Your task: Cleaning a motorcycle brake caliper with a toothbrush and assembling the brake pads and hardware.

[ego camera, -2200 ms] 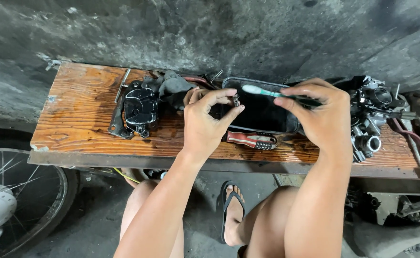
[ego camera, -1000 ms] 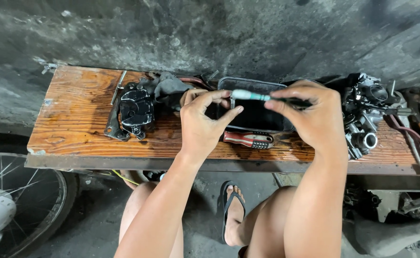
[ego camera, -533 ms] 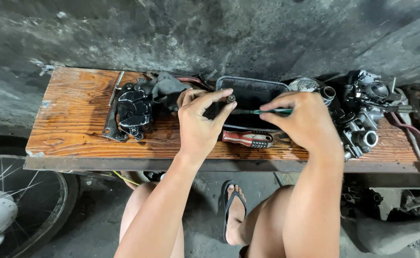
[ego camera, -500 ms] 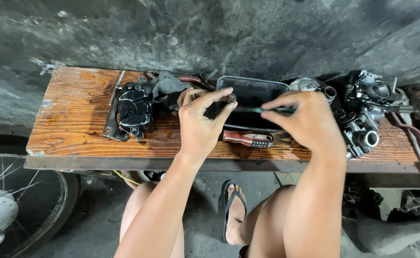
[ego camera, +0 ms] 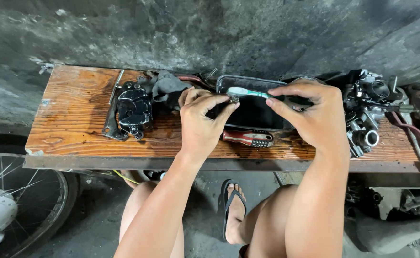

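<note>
One head camera looks steeply down, close over the wooden bench (ego camera: pixel 76 124).

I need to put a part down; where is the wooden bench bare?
Bare wood on the wooden bench left of the black caliper. Crowded from the tray and screwdriver to the carburetor, under the left hand and right hand.

packages: none | labels: none | signs: none | screens: none (only tools and parts in view)

My left hand (ego camera: pixel 201 122) reaches toward 12 o'clock, thumb and forefinger pinched together. My right hand (ego camera: pixel 310 117) sits at its 3 o'clock, fingers curled in a grip pointing toward 9 o'clock.
</note>
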